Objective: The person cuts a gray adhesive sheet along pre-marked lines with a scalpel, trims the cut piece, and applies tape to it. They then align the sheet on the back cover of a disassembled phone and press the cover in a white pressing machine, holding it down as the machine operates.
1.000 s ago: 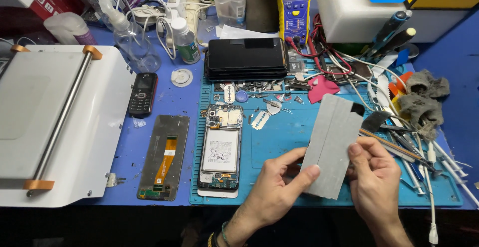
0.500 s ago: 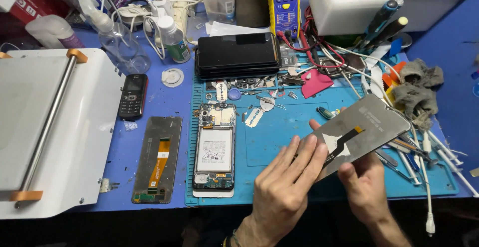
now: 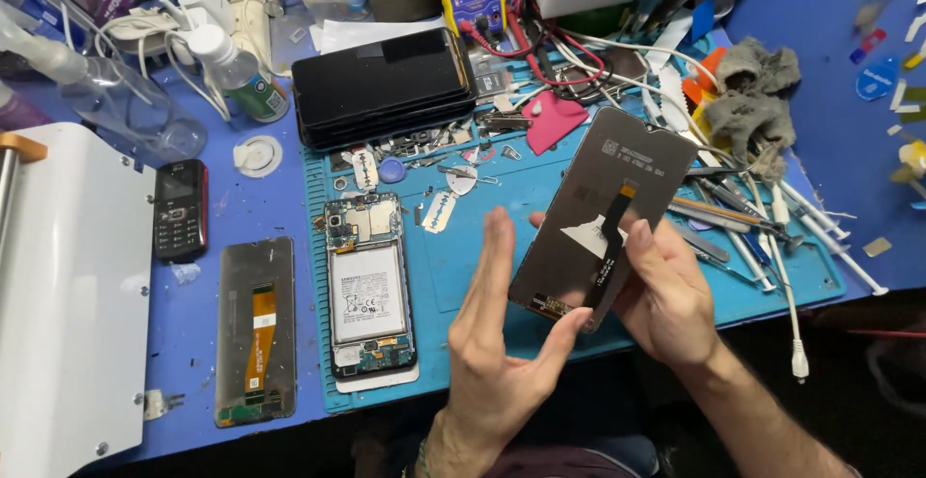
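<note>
The right hand grips a phone display panel from behind, thumb pressed across its back face beside the black flex cable. The left hand is flat and released, fingers extended upward; only its thumb tip touches the near corner of the panel. The panel is held tilted above the near right part of the teal work mat, back side facing the camera, with its far end leaning to the right.

On the mat to the left of the hands lies an opened phone body with battery and circuit boards exposed. Further left, on the blue table surface, lies a second display panel, back side up, with an orange flex cable. Beyond it lies a small black keypad phone, and at the far left edge stands a white machine.

At the far side of the mat sits a stack of dark phones. A pink pick lies to its right. Tweezers and hand tools are scattered to the right of the held panel, with a grey rag beyond them.
</note>
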